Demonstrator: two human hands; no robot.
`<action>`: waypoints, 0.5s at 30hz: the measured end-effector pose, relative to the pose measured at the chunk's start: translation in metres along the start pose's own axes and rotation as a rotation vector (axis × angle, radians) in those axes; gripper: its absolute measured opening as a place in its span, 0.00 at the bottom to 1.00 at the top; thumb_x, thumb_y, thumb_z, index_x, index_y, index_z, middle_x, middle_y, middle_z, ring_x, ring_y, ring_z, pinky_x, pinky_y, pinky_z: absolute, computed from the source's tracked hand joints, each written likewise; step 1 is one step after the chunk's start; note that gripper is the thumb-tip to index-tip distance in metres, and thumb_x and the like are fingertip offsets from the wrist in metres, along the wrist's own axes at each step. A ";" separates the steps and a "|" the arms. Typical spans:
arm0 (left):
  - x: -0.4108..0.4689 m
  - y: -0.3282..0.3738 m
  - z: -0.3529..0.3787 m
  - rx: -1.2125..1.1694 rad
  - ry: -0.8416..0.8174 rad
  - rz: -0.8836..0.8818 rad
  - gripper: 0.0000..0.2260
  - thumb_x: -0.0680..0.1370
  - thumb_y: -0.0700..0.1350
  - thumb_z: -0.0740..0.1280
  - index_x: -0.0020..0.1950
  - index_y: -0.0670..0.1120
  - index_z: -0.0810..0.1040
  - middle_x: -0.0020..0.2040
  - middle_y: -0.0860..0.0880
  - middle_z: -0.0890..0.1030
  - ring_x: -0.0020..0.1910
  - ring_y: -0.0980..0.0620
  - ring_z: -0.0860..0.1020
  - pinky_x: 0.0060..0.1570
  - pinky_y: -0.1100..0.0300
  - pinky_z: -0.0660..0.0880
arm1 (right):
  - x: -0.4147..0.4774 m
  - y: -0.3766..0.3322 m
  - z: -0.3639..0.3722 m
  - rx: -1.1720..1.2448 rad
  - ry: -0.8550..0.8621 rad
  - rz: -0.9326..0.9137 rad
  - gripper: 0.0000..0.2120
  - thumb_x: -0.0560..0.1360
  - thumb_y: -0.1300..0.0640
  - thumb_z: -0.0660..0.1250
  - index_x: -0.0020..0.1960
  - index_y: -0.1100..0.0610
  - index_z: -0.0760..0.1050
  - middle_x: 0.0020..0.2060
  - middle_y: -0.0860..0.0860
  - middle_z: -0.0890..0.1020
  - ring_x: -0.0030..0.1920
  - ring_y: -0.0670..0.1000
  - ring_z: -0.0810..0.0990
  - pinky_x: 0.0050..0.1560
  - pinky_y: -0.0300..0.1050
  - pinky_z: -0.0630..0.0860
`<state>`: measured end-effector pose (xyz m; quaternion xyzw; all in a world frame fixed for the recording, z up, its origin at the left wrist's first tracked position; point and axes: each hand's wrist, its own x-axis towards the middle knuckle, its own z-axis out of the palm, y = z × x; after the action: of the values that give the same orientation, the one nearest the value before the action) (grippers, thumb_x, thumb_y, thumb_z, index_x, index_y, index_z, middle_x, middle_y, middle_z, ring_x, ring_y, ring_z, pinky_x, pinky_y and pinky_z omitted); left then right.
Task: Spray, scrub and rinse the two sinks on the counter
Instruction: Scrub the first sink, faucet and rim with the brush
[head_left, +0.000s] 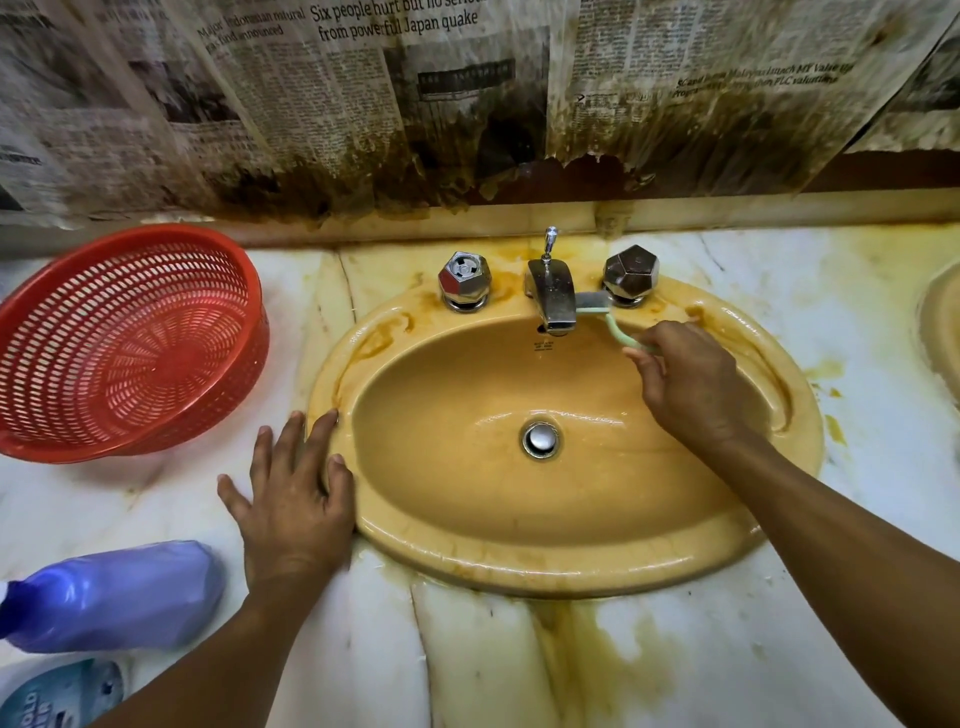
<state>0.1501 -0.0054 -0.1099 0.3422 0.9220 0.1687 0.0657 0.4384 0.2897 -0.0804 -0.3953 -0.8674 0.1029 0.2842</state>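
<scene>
An oval yellow-orange sink (519, 566) is set in the stained marble counter, with a closed metal drain plug (540, 439) in the basin. My right hand (685, 379) pinches the handle of a pale green brush (618, 330). The brush's grey bristle head lies against the base of the chrome tap (551, 293), between the spout and the right knob (630, 274). My left hand (293, 493) rests flat with straight fingers on the sink's left rim and the counter. A second sink's rim (937, 332) shows at the right edge.
A red plastic colander (130, 343) sits tilted on the counter to the left. A purple spray bottle (114, 595) lies at the lower left, with a blue-labelled bottle (57, 693) below it. Stained newspaper (363, 104) covers the wall behind. The left knob (464, 278) stands beside the tap.
</scene>
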 end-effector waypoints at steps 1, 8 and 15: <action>0.001 0.000 0.000 -0.001 0.001 -0.005 0.27 0.80 0.60 0.47 0.81 0.65 0.60 0.83 0.54 0.59 0.83 0.51 0.50 0.77 0.32 0.43 | -0.003 0.001 -0.004 0.051 -0.015 0.126 0.07 0.81 0.55 0.70 0.56 0.57 0.80 0.44 0.54 0.83 0.42 0.56 0.78 0.40 0.48 0.71; 0.002 0.000 0.000 0.009 -0.005 -0.001 0.27 0.80 0.60 0.46 0.81 0.65 0.60 0.83 0.54 0.60 0.83 0.51 0.50 0.77 0.32 0.42 | -0.006 -0.029 -0.013 0.502 -0.332 0.683 0.17 0.82 0.50 0.68 0.70 0.41 0.76 0.43 0.50 0.76 0.32 0.48 0.70 0.29 0.42 0.69; 0.002 0.000 -0.001 -0.002 -0.002 -0.001 0.27 0.80 0.60 0.47 0.80 0.65 0.61 0.83 0.53 0.60 0.83 0.50 0.51 0.77 0.32 0.42 | 0.010 -0.063 0.008 1.632 -0.327 1.372 0.10 0.86 0.53 0.59 0.49 0.56 0.71 0.27 0.47 0.64 0.22 0.43 0.58 0.16 0.35 0.55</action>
<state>0.1483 -0.0041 -0.1093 0.3418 0.9220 0.1691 0.0673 0.3889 0.2551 -0.0571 -0.4698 -0.1575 0.8391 0.2243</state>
